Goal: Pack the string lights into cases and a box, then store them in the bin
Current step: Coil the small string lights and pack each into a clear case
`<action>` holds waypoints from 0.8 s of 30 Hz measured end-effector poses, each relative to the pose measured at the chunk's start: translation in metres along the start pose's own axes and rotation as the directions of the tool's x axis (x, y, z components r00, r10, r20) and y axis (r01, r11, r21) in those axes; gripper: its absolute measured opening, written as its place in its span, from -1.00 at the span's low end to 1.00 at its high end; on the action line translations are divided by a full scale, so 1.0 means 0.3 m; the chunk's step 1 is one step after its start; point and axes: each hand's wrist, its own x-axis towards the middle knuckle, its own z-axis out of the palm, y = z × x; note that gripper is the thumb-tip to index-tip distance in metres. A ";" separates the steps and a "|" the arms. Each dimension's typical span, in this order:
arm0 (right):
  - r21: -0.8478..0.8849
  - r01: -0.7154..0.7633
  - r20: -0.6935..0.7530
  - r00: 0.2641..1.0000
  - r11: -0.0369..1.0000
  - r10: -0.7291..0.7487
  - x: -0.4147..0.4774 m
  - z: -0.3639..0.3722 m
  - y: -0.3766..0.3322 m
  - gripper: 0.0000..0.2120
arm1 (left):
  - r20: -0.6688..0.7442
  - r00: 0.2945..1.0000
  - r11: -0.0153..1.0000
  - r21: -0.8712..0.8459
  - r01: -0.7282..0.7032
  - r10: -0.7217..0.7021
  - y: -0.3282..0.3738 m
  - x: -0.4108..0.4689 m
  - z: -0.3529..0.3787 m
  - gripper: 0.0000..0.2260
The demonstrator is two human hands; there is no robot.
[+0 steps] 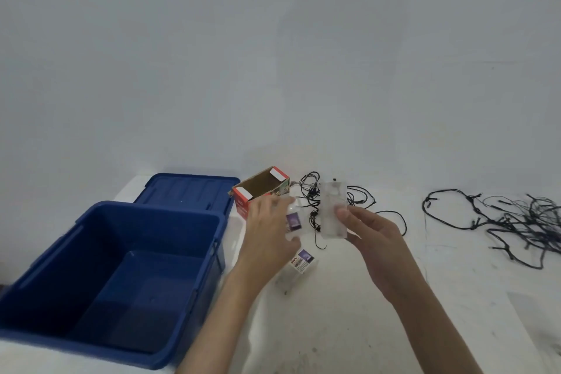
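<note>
Altogether, three clear plastic cases were in sight. The left hand held one of them, the labelled case, with its fingers curled round it. Motion blur hid exactly how the fingertips lay. The right hand pinched a second, the plain case, holding it upright with the thumb pressed on its near face and the other fingers behind it. Both cases were lifted above the white table, close together but not touching. The third case, which bore a purple label like the first, lay flat on the table between the two forearms.

Two bunches of dark string lights rested on the table. The smaller bunch sprawled in loose loops behind the hands, just right of the box. The larger tangle lay well apart from it, near the right edge of the view.

One cardboard box, red and white on the outside, lay with its open end turned up and its flaps spread, beside the lid's right corner. One blue bin stood open at the left. Its single blue lid lay flat behind it, partly hidden by the bin's far rim.
</note>
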 end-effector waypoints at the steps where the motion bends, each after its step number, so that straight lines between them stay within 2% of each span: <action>1: 0.018 -0.005 0.052 0.999 1.000 0.004 -0.002 -0.004 -0.015 -0.80 | 0.006 0.998 0.998 -0.032 -0.060 0.060 0.021 -0.004 -0.011 -0.45; 4: 0.049 -0.045 0.181 0.983 0.998 0.035 -0.005 -0.017 -0.041 -0.64 | 0.020 0.968 0.968 -0.013 -0.251 0.251 0.071 -0.001 -0.022 -0.49; 6: 0.102 -0.053 0.181 0.983 0.993 0.034 -0.010 -0.024 -0.044 -0.52 | 0.014 0.951 0.949 -0.082 -0.306 0.308 0.098 0.001 -0.015 -0.48; 8: 0.188 -0.040 0.099 0.995 0.981 0.022 -0.014 -0.031 -0.044 -0.54 | -0.010 0.952 0.921 -0.247 -0.300 0.307 0.116 -0.004 -0.012 -0.33; 10: 0.295 -0.019 -0.002 1.000 0.955 0.021 -0.015 -0.037 -0.044 -0.55 | -0.006 0.981 0.847 -0.504 -0.169 0.193 0.133 -0.015 -0.013 -0.14; 11: 0.357 -0.003 -0.040 0.999 0.934 0.018 -0.015 -0.041 -0.042 -0.56 | 0.029 0.995 0.745 -0.665 -0.053 0.098 0.148 -0.023 -0.016 -0.10; 12: 0.420 0.013 -0.062 0.998 0.907 0.015 -0.018 -0.041 -0.041 -0.59 | 0.098 0.995 0.570 -0.818 0.079 0.002 0.167 -0.030 -0.017 -0.10; 13: 0.470 0.027 -0.079 0.997 0.882 0.012 -0.023 -0.036 -0.041 -0.62 | 0.185 0.981 0.354 -0.915 0.195 -0.062 0.186 -0.034 -0.011 -0.16; 14: 0.496 0.036 -0.088 0.996 0.867 0.009 -0.031 -0.029 -0.042 -0.67 | 0.268 0.959 0.159 -0.947 0.279 -0.091 0.205 -0.038 0.000 -0.25; 15: 0.494 0.039 -0.084 0.996 0.869 0.003 -0.038 -0.021 -0.041 -0.72 | 0.317 0.943 0.032 -0.947 0.321 -0.101 0.221 -0.039 0.016 -0.38; 16: 0.469 0.041 -0.075 0.997 0.882 -0.006 -0.046 -0.017 -0.040 -0.76 | 0.334 0.937 -0.025 -0.943 0.333 -0.104 0.235 -0.038 0.033 -0.52; 18: 0.376 0.044 -0.077 0.997 0.925 -0.016 -0.064 -0.019 -0.040 -0.77 | 0.334 0.931 -0.104 -0.941 0.321 -0.145 0.249 -0.030 0.053 -0.66; 20: 0.245 0.070 -0.141 0.989 0.967 -0.036 -0.079 -0.040 -0.053 -0.73 | 0.326 0.925 -0.156 -0.941 0.299 -0.194 0.244 -0.018 0.047 -0.69; 22: 0.151 0.145 -0.233 0.967 0.978 -0.107 -0.090 -0.079 -0.080 -0.75 | 0.319 0.931 -0.165 -0.942 0.292 -0.175 0.236 -0.008 0.027 -0.62; 24: 0.061 0.210 -0.283 0.941 0.976 -0.185 -0.094 -0.108 -0.121 -0.71 | 0.334 0.933 -0.121 -0.940 0.319 -0.134 0.239 -0.007 0.010 -0.51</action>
